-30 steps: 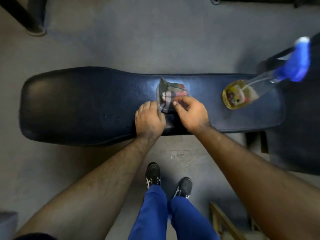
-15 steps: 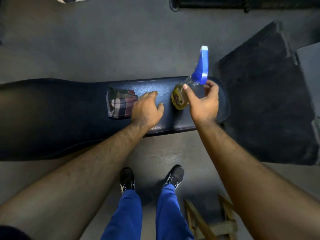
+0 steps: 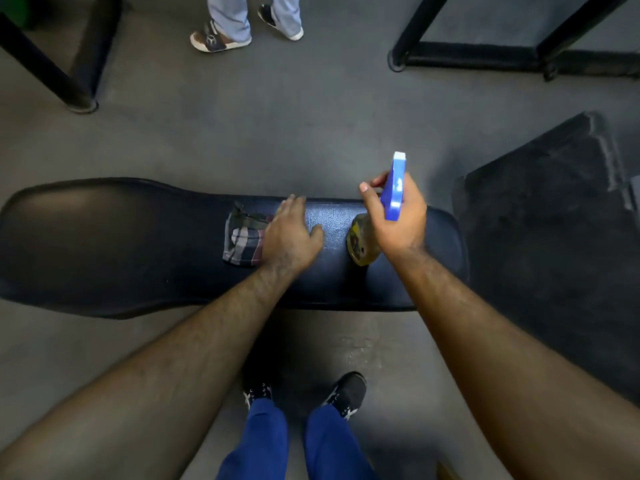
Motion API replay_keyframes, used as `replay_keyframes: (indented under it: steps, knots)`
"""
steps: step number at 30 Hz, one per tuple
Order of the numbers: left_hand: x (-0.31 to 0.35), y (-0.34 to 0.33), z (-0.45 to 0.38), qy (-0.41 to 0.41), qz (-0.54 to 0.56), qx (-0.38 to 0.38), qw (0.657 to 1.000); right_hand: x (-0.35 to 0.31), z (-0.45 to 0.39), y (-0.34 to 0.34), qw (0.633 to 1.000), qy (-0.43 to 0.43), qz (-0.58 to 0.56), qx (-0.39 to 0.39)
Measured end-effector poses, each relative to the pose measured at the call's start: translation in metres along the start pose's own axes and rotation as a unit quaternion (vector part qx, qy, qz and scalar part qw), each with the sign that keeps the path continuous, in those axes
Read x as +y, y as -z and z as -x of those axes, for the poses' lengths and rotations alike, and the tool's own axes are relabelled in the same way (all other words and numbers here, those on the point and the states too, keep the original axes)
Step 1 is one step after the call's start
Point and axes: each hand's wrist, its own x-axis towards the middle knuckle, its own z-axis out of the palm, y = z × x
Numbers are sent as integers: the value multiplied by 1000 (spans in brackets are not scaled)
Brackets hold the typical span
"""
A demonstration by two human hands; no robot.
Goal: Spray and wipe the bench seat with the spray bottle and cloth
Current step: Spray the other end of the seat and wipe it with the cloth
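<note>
A long black padded bench seat point(image 3: 121, 244) runs left to right across the middle. A folded plaid cloth point(image 3: 242, 242) lies on it near the centre. My left hand point(image 3: 289, 233) rests flat on the seat with straight fingers, its left side over the cloth's right edge. My right hand point(image 3: 398, 216) grips the neck of the spray bottle point(image 3: 360, 240), a clear bottle of yellowish liquid with a blue trigger head pointing away from me. The bottle is over the seat's right end; its base looks close to the surface.
A dark floor mat point(image 3: 554, 237) lies right of the bench. Black metal frames stand at the back left point(image 3: 69, 81) and back right point(image 3: 485, 53). Another person's feet point(image 3: 242, 32) are at the top. My own shoes point(image 3: 304, 393) stand on the grey floor below the bench.
My right hand left the cloth, reached right and took hold of the spray bottle. My left hand went from gripping the cloth to lying flat beside it. The view shifted.
</note>
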Motion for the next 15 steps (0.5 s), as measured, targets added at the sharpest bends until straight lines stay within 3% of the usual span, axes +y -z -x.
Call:
replay_keyframes:
  steps: [2, 5, 11, 15]
  knots:
    - [-11, -2, 1, 10, 1, 2, 1000, 0, 1, -4, 1000, 21, 7, 3]
    - [-37, -7, 6, 10, -26, -6, 1000, -2, 6, -16, 997, 40, 41, -58]
    - [-72, -25, 8, -22, -91, 2, 996, 4, 14, -56, 975, -72, 123, -171]
    - [-84, -54, 6, -81, -113, -6, 990, 21, 11, -76, 949, -136, 221, -176]
